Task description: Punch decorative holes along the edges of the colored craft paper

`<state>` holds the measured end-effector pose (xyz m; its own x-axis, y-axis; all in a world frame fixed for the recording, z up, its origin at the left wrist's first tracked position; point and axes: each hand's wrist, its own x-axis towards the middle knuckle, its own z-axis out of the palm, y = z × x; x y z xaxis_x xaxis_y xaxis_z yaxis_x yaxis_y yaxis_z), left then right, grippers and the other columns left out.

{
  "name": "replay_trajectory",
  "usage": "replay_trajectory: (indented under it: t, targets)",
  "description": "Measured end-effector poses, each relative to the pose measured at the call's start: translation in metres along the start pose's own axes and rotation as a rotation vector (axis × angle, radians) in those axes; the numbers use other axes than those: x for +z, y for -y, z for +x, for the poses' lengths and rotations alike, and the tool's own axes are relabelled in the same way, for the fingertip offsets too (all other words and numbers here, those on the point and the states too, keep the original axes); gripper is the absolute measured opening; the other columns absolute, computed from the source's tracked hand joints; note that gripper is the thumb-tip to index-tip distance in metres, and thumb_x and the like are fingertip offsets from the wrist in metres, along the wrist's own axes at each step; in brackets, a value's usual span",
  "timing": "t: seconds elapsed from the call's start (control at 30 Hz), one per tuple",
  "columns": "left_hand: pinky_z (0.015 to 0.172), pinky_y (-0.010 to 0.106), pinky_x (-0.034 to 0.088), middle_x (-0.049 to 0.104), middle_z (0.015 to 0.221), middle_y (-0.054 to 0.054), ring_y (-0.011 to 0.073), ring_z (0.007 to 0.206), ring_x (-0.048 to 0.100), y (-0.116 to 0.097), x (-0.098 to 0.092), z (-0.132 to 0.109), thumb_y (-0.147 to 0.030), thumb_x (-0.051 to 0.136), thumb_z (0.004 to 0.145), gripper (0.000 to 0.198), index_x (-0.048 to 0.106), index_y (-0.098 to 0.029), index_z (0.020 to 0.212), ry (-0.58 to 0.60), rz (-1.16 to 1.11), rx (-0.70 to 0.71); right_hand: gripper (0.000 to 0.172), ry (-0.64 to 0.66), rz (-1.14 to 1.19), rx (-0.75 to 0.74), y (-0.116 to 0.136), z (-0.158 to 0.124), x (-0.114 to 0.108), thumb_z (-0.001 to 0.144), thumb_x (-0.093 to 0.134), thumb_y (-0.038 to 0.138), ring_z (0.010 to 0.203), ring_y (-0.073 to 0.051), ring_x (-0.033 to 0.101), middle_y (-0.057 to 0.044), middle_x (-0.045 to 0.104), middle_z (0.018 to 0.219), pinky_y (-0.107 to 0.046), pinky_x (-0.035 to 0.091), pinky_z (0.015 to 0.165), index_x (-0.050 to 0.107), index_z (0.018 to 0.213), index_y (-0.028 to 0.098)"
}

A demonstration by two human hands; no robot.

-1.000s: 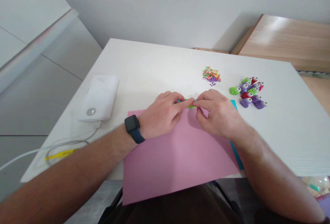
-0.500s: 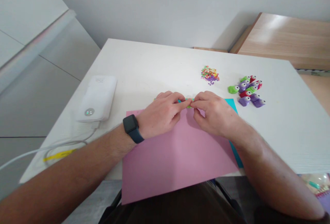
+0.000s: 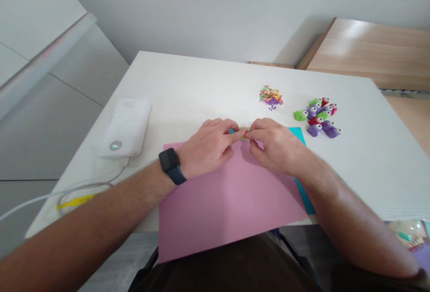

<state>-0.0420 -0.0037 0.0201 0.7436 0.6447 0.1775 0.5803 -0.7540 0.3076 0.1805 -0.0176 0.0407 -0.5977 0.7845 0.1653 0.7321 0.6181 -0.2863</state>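
Note:
My left hand [image 3: 210, 146] and my right hand [image 3: 273, 144] meet fingertip to fingertip at the far edge of a pink paper sheet [image 3: 225, 202]. Both are closed on a small green punch [image 3: 246, 131] that sits on that edge, mostly hidden by the fingers. A teal sheet [image 3: 298, 136] lies under the pink one and shows at its right side. My left wrist carries a dark watch [image 3: 169, 164].
A cluster of small green, purple and red punches [image 3: 319, 117] lies to the right on the white table [image 3: 201, 86]. A heap of coloured paper bits [image 3: 270, 96] sits behind my hands. A white power bank [image 3: 126, 126] with a cable lies at left. A wooden surface [image 3: 369, 54] stands at back right.
Both hands stay pinched on the small green punch at the paper's edge. Only the view has shifted slightly.

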Motion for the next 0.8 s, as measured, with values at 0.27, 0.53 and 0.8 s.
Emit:
replay_trajectory:
  t: [0.27, 0.53, 0.8]
  targets:
    - [0.104, 0.050, 0.046, 0.061, 0.130, 0.011, 0.0279, 0.118, 0.058, 0.0002, 0.0003, 0.0000, -0.010, 0.051, 0.089, 0.051, 0.060, -0.023, 0.137, -0.015, -0.010, 0.009, 0.021, 0.006, 0.035, 0.018, -0.0001, 0.0001, -0.0006, 0.088, 0.055, 0.010, 0.088, -0.021, 0.060, -0.007, 0.066, 0.084, -0.034, 0.047, 0.084, 0.074, 0.085, 0.018]
    - [0.103, 0.048, 0.046, 0.062, 0.129, 0.011, 0.0272, 0.116, 0.058, 0.0025, 0.0013, 0.0005, -0.011, 0.052, 0.090, 0.048, 0.063, -0.024, 0.135, -0.028, -0.026, 0.001, 0.022, 0.006, 0.024, 0.019, -0.0018, 0.0004, -0.0007, 0.088, 0.055, 0.011, 0.086, -0.021, 0.061, -0.007, 0.066, 0.082, -0.034, 0.047, 0.082, 0.076, 0.085, 0.017]
    - [0.101, 0.048, 0.047, 0.066, 0.122, 0.010, 0.0266, 0.112, 0.060, 0.0094, 0.0012, -0.0030, -0.014, 0.052, 0.094, 0.046, 0.060, -0.023, 0.139, -0.085, -0.057, -0.068, 0.018, -0.109, 0.107, 0.053, -0.0060, 0.0001, -0.0007, 0.086, 0.059, 0.011, 0.087, -0.020, 0.063, -0.008, 0.069, 0.092, -0.033, 0.049, 0.083, 0.074, 0.093, 0.017]
